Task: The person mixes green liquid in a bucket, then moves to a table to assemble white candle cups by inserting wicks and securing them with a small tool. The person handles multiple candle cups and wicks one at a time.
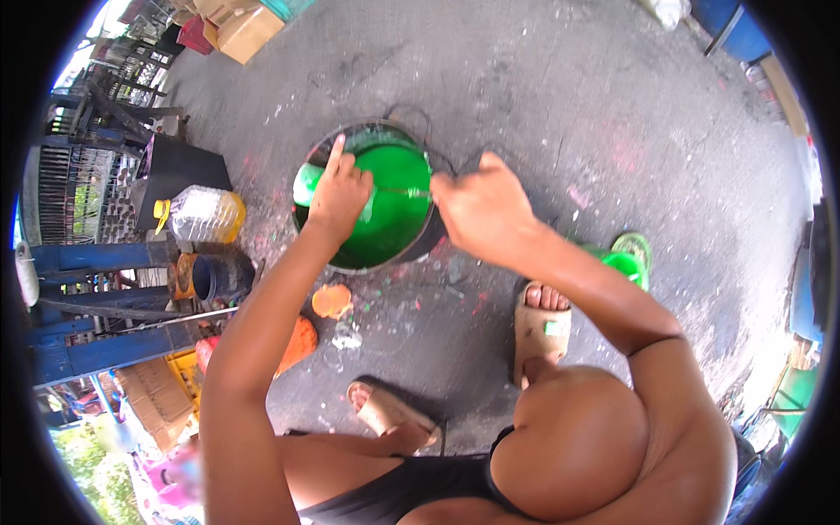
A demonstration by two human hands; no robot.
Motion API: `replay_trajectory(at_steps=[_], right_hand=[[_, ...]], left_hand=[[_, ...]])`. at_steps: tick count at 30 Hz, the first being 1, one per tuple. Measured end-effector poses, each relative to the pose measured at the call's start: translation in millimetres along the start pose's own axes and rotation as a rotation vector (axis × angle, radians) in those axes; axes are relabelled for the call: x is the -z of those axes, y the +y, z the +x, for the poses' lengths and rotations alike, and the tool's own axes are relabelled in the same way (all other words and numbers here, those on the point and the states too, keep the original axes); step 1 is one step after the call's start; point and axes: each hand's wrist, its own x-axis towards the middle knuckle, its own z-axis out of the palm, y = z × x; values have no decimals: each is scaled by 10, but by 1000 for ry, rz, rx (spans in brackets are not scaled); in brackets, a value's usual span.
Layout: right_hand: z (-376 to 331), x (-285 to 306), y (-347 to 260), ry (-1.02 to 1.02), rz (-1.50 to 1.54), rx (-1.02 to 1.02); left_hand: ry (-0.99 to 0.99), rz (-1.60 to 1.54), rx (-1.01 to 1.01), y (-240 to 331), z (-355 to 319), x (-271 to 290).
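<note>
Right hand (486, 210) closed on thin, green-wet piece (402, 192) over bucket (372, 138) on floor (542, 87); left hand (341, 194) curled, grip unclear. Piece probably light, slippery; better held at ends.

No readable text, labels, brands, numbers or signs. Bucket (426, 234), dark outer wall: no lettering legible. Clear plastic jug (206, 214), yellow cap: none legible. Cardboard box (248, 33), top left: none legible. Tan sandal (530, 331), right foot: pale green patch (555, 329) on strap, no letters can be made out. Stuff near the fisheye rim: too small or blurred to tell.
</note>
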Motion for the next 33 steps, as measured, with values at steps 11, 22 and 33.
replay_trajectory(at_steps=[11, 22, 33], right_hand=[[35, -85, -73, 58, 59, 12], [136, 13, -77, 101, 69, 66], [121, -42, -34, 22, 58, -15]], left_hand=[[-10, -26, 11, 12, -52, -34], [27, 62, 16, 20, -37, -19], [-56, 48, 3, -49, 15, 8]])
